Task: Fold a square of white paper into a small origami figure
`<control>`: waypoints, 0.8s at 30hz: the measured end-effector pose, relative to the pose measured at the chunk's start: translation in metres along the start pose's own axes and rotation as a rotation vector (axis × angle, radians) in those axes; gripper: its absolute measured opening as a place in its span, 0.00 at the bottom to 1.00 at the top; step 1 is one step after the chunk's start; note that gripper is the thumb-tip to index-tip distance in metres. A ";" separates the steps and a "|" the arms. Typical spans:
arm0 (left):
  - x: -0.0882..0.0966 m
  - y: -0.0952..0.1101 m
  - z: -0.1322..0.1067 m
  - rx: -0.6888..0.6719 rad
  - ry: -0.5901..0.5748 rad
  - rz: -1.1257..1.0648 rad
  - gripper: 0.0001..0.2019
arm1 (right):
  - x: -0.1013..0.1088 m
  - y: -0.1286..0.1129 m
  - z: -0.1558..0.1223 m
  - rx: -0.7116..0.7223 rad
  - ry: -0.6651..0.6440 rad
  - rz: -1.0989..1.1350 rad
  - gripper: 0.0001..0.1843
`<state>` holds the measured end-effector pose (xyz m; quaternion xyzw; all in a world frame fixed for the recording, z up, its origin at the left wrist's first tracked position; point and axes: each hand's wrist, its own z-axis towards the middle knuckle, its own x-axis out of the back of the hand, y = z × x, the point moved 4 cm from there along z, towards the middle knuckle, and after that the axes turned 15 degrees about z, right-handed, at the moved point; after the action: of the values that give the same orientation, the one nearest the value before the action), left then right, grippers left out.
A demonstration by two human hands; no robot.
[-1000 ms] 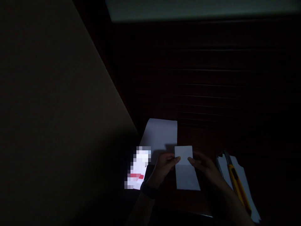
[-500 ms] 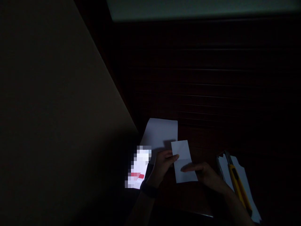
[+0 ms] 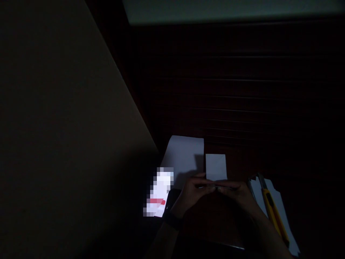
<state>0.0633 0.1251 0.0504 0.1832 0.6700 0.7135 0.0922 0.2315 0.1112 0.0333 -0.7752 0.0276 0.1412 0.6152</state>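
Observation:
A folded piece of white paper (image 3: 216,166) stands up between my two hands, its lower edge pinched in the fingertips. My left hand (image 3: 198,187), with a dark band at the wrist, is closed on the left part of that edge. From the right, my right hand (image 3: 235,190) pinches the same edge, fingertips meeting those of the left. The part of the paper below the fingers is mostly hidden. Behind my left hand lies a larger white sheet (image 3: 185,154) on the dark wooden table (image 3: 207,223).
A lit screen (image 3: 159,190), partly blurred out, glows left of my left wrist. At the right, a yellow box cutter (image 3: 273,212) rests on a stack of white paper (image 3: 285,216). A pale wall panel (image 3: 81,126) rises on the left. The room is dark.
The paper has moved up and right, and now shows shorter, bent at its middle crease. My right hand has gone from lying on its lower half to pinching the edge beside my left.

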 end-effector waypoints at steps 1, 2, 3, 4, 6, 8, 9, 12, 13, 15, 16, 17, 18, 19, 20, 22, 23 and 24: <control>0.000 -0.002 0.001 0.018 0.016 0.004 0.08 | 0.001 0.003 0.000 -0.003 0.009 0.028 0.15; 0.000 -0.005 0.002 0.038 0.035 0.006 0.07 | 0.003 0.005 0.000 -0.006 0.020 0.058 0.15; 0.000 -0.007 0.002 0.054 0.050 0.008 0.07 | 0.004 0.008 0.000 -0.008 0.034 0.084 0.14; 0.000 -0.008 0.002 0.065 0.063 0.012 0.07 | 0.006 0.010 -0.001 -0.012 0.051 0.105 0.13; 0.001 -0.009 0.002 0.066 0.083 0.025 0.07 | 0.007 0.013 -0.003 -0.026 0.077 0.135 0.12; 0.001 -0.008 0.001 0.047 0.079 0.026 0.07 | 0.005 0.013 -0.004 -0.043 0.082 0.148 0.13; 0.000 -0.007 0.001 0.041 0.073 0.018 0.07 | 0.004 0.012 -0.004 -0.046 0.079 0.152 0.14; -0.002 -0.010 0.001 0.087 0.093 0.012 0.09 | 0.000 0.010 -0.003 -0.018 0.083 0.173 0.15; -0.002 -0.013 0.001 0.126 0.120 0.028 0.10 | -0.001 0.011 -0.002 -0.002 0.095 0.180 0.15; -0.001 -0.020 0.001 0.206 0.186 0.066 0.11 | -0.001 0.013 0.001 0.017 0.127 0.177 0.15; 0.000 -0.022 0.001 0.232 0.209 0.076 0.12 | -0.001 0.015 0.001 0.017 0.147 0.166 0.15; 0.000 -0.024 0.001 0.242 0.224 0.075 0.12 | -0.001 0.016 0.002 0.014 0.166 0.154 0.15; -0.001 -0.024 0.001 0.241 0.233 0.062 0.13 | -0.001 0.018 0.002 0.013 0.182 0.146 0.15; -0.001 -0.024 0.001 0.231 0.242 0.039 0.13 | -0.001 0.019 0.001 0.011 0.192 0.143 0.15; -0.001 -0.023 0.002 0.217 0.251 0.013 0.13 | -0.001 0.019 0.001 0.010 0.197 0.143 0.16; -0.001 -0.022 0.002 0.201 0.281 -0.015 0.14 | 0.000 0.020 0.000 0.010 0.205 0.137 0.16; 0.000 -0.022 0.002 0.205 0.297 -0.019 0.13 | 0.000 0.020 0.000 0.011 0.211 0.126 0.16; 0.000 -0.022 0.002 0.214 0.311 -0.021 0.13 | 0.000 0.020 0.000 0.011 0.219 0.112 0.15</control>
<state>0.0620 0.1291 0.0286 0.0726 0.7501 0.6568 -0.0252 0.2273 0.1064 0.0149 -0.7797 0.1387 0.0894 0.6040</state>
